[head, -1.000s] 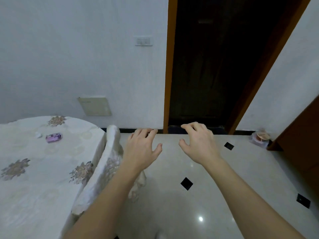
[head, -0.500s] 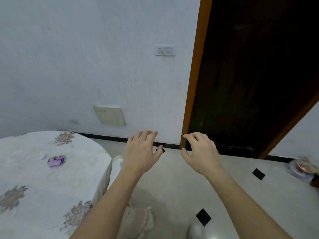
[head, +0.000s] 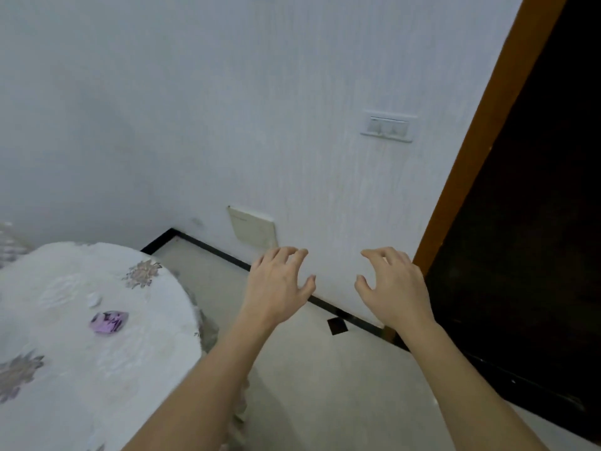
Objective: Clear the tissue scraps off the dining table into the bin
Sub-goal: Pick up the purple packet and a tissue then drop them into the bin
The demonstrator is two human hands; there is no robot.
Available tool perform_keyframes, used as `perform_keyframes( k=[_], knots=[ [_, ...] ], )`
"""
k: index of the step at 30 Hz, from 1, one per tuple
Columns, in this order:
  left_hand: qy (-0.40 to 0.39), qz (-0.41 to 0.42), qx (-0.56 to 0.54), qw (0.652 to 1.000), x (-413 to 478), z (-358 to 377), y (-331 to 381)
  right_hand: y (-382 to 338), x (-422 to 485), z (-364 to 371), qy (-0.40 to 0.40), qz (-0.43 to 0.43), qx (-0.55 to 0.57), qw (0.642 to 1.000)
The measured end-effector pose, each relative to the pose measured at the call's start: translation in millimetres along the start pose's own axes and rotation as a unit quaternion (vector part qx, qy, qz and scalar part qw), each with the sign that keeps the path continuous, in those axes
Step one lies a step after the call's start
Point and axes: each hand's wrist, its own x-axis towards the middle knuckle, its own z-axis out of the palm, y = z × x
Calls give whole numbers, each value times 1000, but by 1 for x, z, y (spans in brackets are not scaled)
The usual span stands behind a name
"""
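Observation:
The round dining table point(head: 65, 369) with a white flowered cloth fills the lower left. On it lie a small white tissue scrap point(head: 92, 299) and, just below it, a crumpled purple wrapper point(head: 109, 321). My left hand point(head: 276, 288) and my right hand point(head: 393, 288) are stretched out in front of me over the floor, to the right of the table. Both have loosely spread, slightly bent fingers and hold nothing. No bin is in view.
A white wall runs behind, with a light switch point(head: 388, 125) and a low cream cover plate point(head: 252, 231). A dark doorway with an orange-brown frame point(head: 481, 131) stands at the right. The pale tiled floor point(head: 325, 385) has a black diamond inlay point(head: 337, 326).
The view has swung left and up: the doorway slid to the right edge, the table came nearer at the lower left. Both hands kept their outstretched pose.

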Motion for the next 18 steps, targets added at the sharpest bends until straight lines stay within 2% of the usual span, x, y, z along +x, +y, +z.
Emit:
perform_keyframes(
  k=[6,12,18],
  knots=[
    [-1,-85,23,996,43,13,-13,13,83,25,-36,-71,25,997],
    [-2,-156,57,986,64,14,-52,-14,144,60,-60,-136,74,986],
    [1,-217,67,974,87,29,-98,-44,197,102,-88,-193,75,974]
  ],
)
